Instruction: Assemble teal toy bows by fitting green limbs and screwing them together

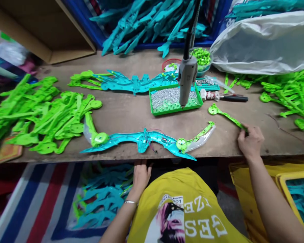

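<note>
My right hand (250, 140) pinches the end of a bright green plastic bow limb (226, 115), whose round end points away to the left on the table. My left hand (141, 176) is at the table's front edge, thumb apart from the fingers and holding nothing visible; its fingertips are partly hidden. Just beyond it lies a turquoise toy bow body (126, 137) with thin wires and a small electronic part along it. Green limbs (196, 135) with clear plastic pieces are fitted at both its ends.
A powered screwdriver (187, 79) hangs over a green tray (176, 112) of small screws. Green limbs (58, 121) are heaped at left, more (291, 94) at right. Another turquoise body (124, 84) lies behind. A blue crate (147, 45), cardboard box (73, 55) and white sack (260, 44) stand at the back.
</note>
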The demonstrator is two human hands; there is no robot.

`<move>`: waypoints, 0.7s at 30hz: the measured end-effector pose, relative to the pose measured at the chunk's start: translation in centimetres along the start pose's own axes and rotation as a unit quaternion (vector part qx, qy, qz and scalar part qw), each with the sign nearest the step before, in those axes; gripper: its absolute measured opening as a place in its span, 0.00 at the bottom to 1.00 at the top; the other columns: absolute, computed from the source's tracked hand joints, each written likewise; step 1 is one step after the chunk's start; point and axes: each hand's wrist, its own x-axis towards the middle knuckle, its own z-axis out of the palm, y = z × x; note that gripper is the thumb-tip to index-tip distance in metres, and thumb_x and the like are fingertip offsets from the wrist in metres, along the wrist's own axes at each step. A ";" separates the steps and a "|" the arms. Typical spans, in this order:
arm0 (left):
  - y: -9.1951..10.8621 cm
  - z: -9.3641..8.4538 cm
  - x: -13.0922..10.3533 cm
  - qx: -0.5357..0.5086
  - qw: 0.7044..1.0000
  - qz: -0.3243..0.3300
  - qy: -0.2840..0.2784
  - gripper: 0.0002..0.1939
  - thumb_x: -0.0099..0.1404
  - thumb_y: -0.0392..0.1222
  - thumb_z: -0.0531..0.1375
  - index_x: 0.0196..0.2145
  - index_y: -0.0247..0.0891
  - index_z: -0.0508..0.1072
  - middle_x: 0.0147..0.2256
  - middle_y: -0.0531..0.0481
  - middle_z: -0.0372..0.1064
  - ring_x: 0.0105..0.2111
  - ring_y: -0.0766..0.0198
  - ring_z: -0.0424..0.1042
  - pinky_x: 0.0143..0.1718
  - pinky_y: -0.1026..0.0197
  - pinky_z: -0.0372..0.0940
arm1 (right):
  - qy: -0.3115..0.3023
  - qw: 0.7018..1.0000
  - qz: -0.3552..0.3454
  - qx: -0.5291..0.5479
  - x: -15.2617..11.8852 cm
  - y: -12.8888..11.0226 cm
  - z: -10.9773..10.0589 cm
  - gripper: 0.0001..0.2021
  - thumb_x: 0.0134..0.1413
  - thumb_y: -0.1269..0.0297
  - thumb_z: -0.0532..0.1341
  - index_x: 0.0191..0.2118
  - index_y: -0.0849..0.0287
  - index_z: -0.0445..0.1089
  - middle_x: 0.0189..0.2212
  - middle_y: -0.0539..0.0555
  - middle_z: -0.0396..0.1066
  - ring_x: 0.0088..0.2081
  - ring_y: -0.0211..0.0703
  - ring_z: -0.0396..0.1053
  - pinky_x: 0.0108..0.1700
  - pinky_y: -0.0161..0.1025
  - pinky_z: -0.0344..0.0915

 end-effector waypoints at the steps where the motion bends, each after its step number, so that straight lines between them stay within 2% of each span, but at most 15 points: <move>1: 0.0 0.0 0.2 -0.008 1.000 -0.008 -0.016 0.15 0.66 0.42 0.54 0.43 0.32 0.74 0.46 0.29 0.74 0.48 0.41 0.72 0.51 0.42 0.65 | 0.001 1.000 -0.001 0.001 0.0 0.0 0.0 0.16 0.57 0.68 0.54 0.46 0.62 0.76 0.38 0.64 0.75 0.44 0.57 0.72 0.48 0.52 0.69; 4: 0.2 -0.6 0.8 -0.038 0.997 -0.025 -0.070 0.12 0.65 0.41 0.53 0.40 0.35 0.75 0.41 0.36 0.77 0.43 0.47 0.76 0.48 0.48 0.67 | 0.000 1.000 -0.001 0.002 0.0 0.0 0.1 0.16 0.57 0.68 0.54 0.46 0.63 0.76 0.38 0.65 0.75 0.44 0.58 0.71 0.48 0.52 0.69; 8: 0.9 -2.4 1.0 -0.085 0.985 -0.038 -0.142 0.11 0.64 0.44 0.55 0.36 0.38 0.76 0.37 0.42 0.79 0.39 0.52 0.77 0.42 0.54 0.68 | -0.010 1.000 -0.006 0.000 -0.1 0.2 0.1 0.16 0.57 0.67 0.54 0.45 0.63 0.77 0.38 0.66 0.75 0.42 0.58 0.70 0.46 0.52 0.68; 12: 1.8 -4.5 -0.8 -0.145 0.961 -0.028 -0.233 0.15 0.64 0.51 0.57 0.32 0.37 0.75 0.30 0.47 0.76 0.32 0.59 0.73 0.35 0.60 0.66 | -0.014 1.000 -0.005 0.004 -0.1 0.3 0.1 0.16 0.57 0.68 0.54 0.45 0.62 0.77 0.37 0.66 0.75 0.42 0.58 0.70 0.45 0.52 0.67; 16: 2.3 -5.4 -3.2 -0.178 0.923 -0.010 -0.340 0.12 0.61 0.47 0.58 0.28 0.36 0.74 0.24 0.52 0.71 0.25 0.65 0.67 0.27 0.65 0.60 | -0.023 1.000 0.001 0.004 0.0 0.2 -0.1 0.16 0.58 0.68 0.53 0.44 0.61 0.77 0.37 0.66 0.75 0.42 0.59 0.69 0.45 0.52 0.66; 18: 2.5 -5.3 -3.8 -0.176 0.915 -0.011 -0.364 0.11 0.61 0.45 0.57 0.28 0.35 0.73 0.23 0.53 0.69 0.24 0.67 0.65 0.25 0.66 0.58 | -0.034 0.999 -0.002 0.001 0.1 0.3 -0.2 0.15 0.59 0.68 0.53 0.44 0.61 0.76 0.37 0.66 0.74 0.42 0.59 0.68 0.45 0.52 0.65; 21: 3.0 -5.4 -3.8 -0.152 0.923 -0.012 -0.353 0.08 0.62 0.41 0.56 0.30 0.36 0.72 0.26 0.53 0.70 0.27 0.66 0.66 0.28 0.65 0.60 | -0.040 0.999 -0.005 -0.006 0.1 0.4 -0.1 0.16 0.60 0.66 0.52 0.43 0.62 0.76 0.37 0.68 0.74 0.41 0.59 0.68 0.46 0.51 0.63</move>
